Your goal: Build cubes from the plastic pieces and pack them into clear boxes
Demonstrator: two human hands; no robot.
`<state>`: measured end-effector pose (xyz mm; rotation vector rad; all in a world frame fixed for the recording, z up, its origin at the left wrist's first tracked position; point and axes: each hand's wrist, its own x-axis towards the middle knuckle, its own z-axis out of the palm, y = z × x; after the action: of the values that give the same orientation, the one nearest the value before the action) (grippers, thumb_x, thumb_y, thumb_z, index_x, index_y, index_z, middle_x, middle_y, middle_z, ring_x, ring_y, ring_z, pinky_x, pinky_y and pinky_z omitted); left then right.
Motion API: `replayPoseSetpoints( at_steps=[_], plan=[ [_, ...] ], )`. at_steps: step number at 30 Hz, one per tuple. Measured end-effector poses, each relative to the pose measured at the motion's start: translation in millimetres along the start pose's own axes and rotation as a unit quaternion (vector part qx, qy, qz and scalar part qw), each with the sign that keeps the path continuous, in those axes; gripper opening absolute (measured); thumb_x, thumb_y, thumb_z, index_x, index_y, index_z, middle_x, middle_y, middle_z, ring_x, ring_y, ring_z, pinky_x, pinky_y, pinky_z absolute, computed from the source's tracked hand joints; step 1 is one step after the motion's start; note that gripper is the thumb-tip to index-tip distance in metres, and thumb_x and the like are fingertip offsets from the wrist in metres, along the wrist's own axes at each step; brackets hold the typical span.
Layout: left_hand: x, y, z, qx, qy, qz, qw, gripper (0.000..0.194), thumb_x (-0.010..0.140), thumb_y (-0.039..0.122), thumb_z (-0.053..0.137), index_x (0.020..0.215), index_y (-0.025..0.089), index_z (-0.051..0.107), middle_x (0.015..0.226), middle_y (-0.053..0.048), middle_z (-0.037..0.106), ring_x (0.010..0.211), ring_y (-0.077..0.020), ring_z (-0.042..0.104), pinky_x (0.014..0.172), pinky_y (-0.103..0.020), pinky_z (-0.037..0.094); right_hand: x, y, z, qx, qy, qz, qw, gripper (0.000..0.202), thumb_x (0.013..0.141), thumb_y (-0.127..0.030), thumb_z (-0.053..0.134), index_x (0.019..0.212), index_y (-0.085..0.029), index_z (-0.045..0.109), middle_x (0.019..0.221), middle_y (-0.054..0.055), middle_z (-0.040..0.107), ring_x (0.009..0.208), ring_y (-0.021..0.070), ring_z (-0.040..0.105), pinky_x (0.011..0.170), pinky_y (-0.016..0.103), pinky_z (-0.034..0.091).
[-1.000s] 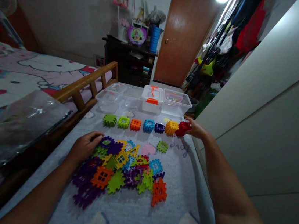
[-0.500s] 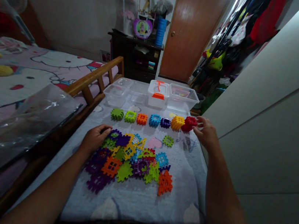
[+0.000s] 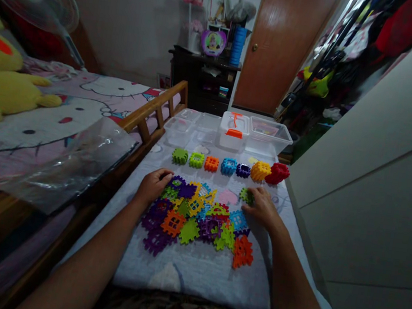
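Note:
My right hand [image 3: 263, 207] is over a small green toothed building piece [image 3: 245, 195], thumb and fingers closed at its edges. The piece lies on the cloth, right of the pile. My left hand [image 3: 155, 184] rests at the pile's upper left, fingers loosely bent, beside a dark blue piece [image 3: 178, 183], holding nothing I can see. The pile mixes purple, yellow, blue, green and orange pieces, such as an orange window piece [image 3: 173, 223]. Behind it stands a row of same-colour stacks, from a green stack [image 3: 180, 156] at left to a yellow stack [image 3: 261, 171] and a red stack [image 3: 277, 174] at right.
Clear plastic bins [image 3: 270, 133] and a lidded box with orange clips [image 3: 233, 139] stand at the table's far end. A wooden bed rail [image 3: 154, 109] runs along the left, with a plastic bag [image 3: 77, 167] over it. A white cabinet [image 3: 386, 149] borders the right.
My right hand has left the red stack and come nearer and leftward onto the small green piece. My left hand stays by the pile. The view has turned slightly left.

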<state>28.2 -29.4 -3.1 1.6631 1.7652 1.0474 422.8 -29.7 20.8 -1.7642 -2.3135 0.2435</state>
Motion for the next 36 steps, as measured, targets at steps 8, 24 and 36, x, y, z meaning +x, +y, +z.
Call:
replayPoseSetpoints(
  at_steps=[8,24,36],
  plan=[
    [-1,4,-0.2,0.0,0.0,-0.003,1.0,0.041,0.082,0.052,0.052,0.095,0.019,0.072,0.097,-0.005,0.075,0.09,-0.0231,0.068,0.089,-0.031,0.051,0,11,7,0.001,0.014,0.048,0.999,0.051,0.075,-0.034,0.068,0.122,-0.015,0.063,0.115,0.014,0.06,0.109,0.0297,0.054,0.097,0.039,0.043],
    [-3,10,-1.9,-0.014,-0.004,0.003,1.0,0.04,0.082,0.049,0.051,0.095,0.018,0.071,0.096,-0.006,0.075,0.091,-0.0238,0.068,0.088,-0.033,0.051,53,-52,-31,0.119,0.061,-0.109,0.985,0.042,0.075,-0.029,0.069,0.116,-0.019,0.064,0.106,0.009,0.06,0.097,0.0238,0.06,0.089,0.037,0.049],
    [-2,6,-0.2,-0.022,-0.001,0.022,0.999,0.033,0.086,0.044,0.05,0.095,0.02,0.071,0.098,-0.006,0.076,0.095,-0.0241,0.069,0.093,-0.035,0.05,164,-170,8,0.032,0.005,-0.148,0.988,0.052,0.079,-0.029,0.069,0.129,-0.017,0.06,0.125,0.013,0.063,0.114,0.0293,0.054,0.099,0.04,0.04]
  ],
)
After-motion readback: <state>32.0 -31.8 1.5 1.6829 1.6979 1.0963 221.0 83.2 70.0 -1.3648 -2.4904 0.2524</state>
